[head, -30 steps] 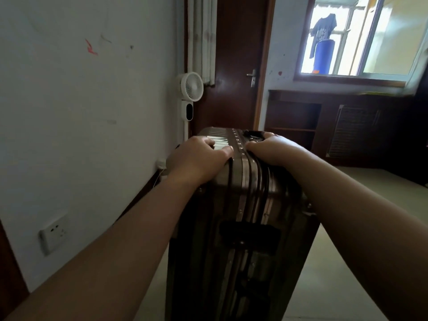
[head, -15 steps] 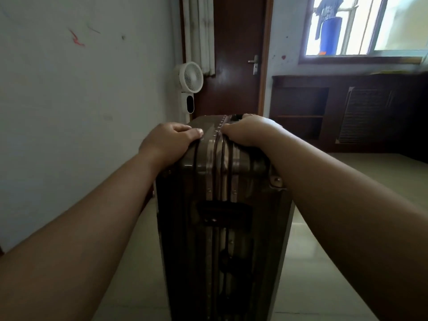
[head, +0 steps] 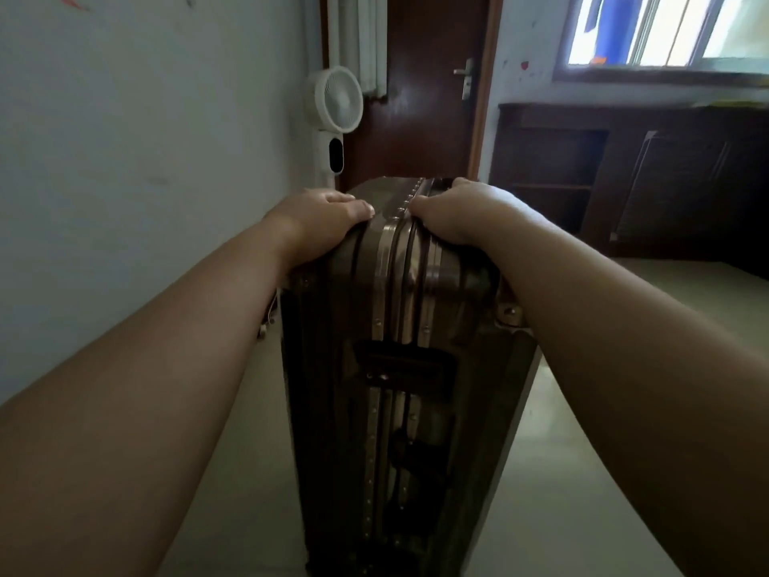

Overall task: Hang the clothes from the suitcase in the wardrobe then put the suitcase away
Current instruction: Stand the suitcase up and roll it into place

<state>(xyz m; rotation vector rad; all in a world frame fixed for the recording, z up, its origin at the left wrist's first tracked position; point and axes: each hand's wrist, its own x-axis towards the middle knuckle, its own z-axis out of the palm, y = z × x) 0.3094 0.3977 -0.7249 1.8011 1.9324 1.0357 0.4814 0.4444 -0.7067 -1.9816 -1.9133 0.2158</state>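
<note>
Since a second ago the suitcase has straightened from its lean and come to stand more squarely ahead of the person, while both hands have kept their places on its top. The left grip holds the top's left edge, fingers curled over the side and the thumb lying flat across the shell. The right grip holds the right side of the top, knuckles bent and fingers folded down against the metal frame bands that run along the middle. The two thumbs are near each other, apart, with a riveted strip between them. The dark brown hard-shell case stands upright on the pale floor, closed, its narrow side with a recessed handle facing the camera, just beside the white wall on the left. Beyond it a white fan stands against that wall, next to a dark wooden door with a metal handle. To the right a dark cabinet sits below a bright window.
</note>
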